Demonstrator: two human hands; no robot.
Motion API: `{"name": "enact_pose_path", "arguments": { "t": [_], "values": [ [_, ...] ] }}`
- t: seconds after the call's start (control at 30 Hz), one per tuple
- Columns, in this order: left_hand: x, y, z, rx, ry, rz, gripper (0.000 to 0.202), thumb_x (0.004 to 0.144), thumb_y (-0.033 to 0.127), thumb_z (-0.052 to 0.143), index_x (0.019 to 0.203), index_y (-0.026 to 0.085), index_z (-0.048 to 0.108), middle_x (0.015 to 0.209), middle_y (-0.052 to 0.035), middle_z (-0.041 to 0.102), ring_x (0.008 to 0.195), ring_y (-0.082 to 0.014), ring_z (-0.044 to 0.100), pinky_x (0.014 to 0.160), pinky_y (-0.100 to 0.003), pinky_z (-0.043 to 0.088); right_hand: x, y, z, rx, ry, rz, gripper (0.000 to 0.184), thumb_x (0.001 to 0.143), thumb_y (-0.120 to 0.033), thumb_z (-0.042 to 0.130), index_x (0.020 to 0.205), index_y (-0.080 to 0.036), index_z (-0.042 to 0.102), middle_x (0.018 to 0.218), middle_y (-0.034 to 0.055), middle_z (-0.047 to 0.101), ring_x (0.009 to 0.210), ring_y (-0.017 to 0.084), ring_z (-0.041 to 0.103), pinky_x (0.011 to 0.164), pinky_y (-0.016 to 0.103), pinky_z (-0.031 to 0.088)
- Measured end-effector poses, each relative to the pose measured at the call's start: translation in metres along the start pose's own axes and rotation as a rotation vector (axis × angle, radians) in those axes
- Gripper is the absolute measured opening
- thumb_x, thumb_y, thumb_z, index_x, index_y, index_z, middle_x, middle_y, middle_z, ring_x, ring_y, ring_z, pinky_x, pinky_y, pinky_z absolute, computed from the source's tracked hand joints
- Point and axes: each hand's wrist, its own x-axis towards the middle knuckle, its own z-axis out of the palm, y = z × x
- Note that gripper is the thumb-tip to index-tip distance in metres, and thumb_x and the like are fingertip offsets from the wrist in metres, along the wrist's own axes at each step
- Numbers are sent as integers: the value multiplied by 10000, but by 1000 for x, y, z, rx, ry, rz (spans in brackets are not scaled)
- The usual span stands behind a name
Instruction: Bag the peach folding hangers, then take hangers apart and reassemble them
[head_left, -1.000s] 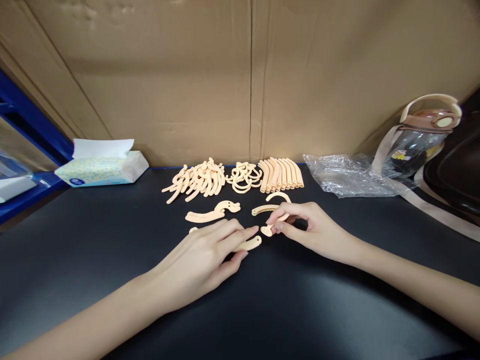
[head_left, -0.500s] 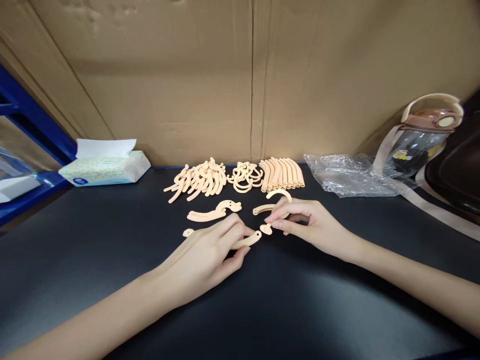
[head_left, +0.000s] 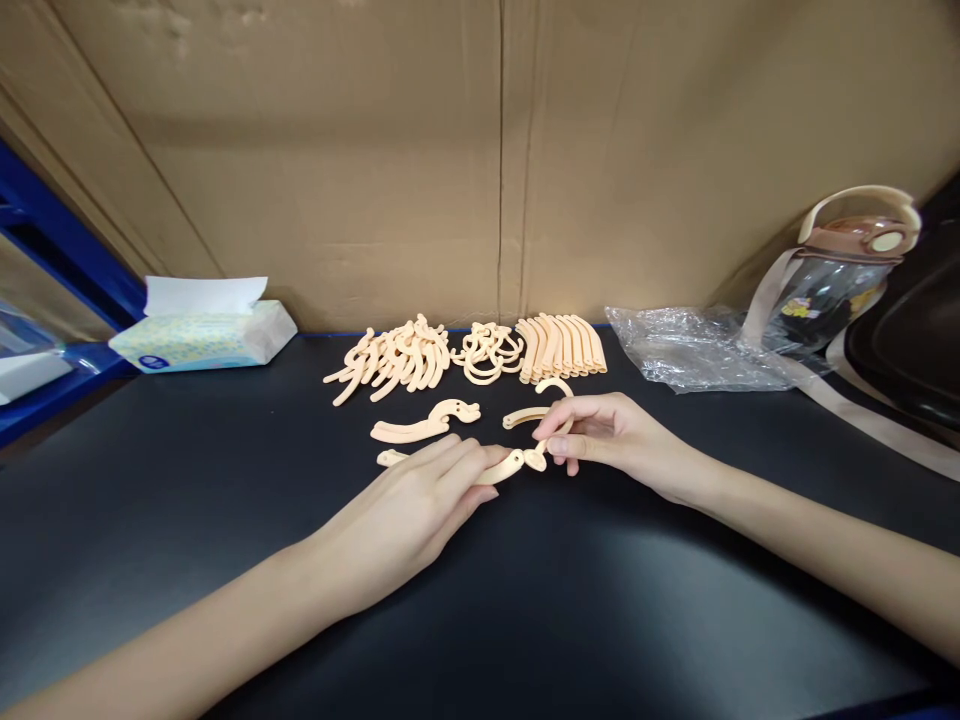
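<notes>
Nudged up since half a second ago, the holed tip of a smooth, peach, gently curved plastic-looking bar (head_left: 505, 467) now sits right beside a small peach piece with a flared, rounded end (head_left: 535, 460); whether they touch is unclear. Left hand (head_left: 431, 500), palm down, knuckles bent, grips the bar above the matte black tabletop (head_left: 525, 620). Right hand (head_left: 615, 435) pinches the flared piece, thumb opposing curled fingers.
</notes>
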Motion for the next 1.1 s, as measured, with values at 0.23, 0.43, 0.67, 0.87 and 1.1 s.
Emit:
{"name": "enact_pose_path", "arguments": {
  "t": [0.23,0.43,0.67,0.87,1.1],
  "values": [
    [1,-2,-1,55,47,75,196,1022,216,446,1188,186,546,993,-33,677,862,-166,636,749,-277,477,1,5,-1,60,-56,-21,101,787,-287,757,820,-195,732,804,-3,670,667,91,596,620,234,527],
    [4,-1,-3,100,73,124,234,1034,217,412,1178,178,592,926,-27,696,804,-159,642,713,-275,462,1,8,-3,13,-104,-4,152,788,-327,756,857,-193,739,814,9,679,711,114,604,653,254,521],
    [4,-3,-3,173,92,186,257,1041,209,383,1180,152,591,811,-14,637,728,-156,597,658,-264,423,0,8,-2,-36,-129,0,174,802,-329,736,913,-195,746,797,7,704,667,106,575,619,250,475],
    [5,-2,-4,199,72,213,256,1042,217,383,1188,159,584,808,-12,634,721,-158,584,662,-265,417,1,8,-1,-39,-119,0,144,795,-307,742,881,-192,749,778,0,707,653,97,566,594,234,454],
    [3,-1,-4,229,50,246,255,1018,146,420,1220,135,577,831,-19,638,724,-166,561,660,-275,412,0,6,0,-69,-108,-29,108,791,-291,747,855,-203,746,804,-9,723,762,129,640,746,276,489]
  ]
}}
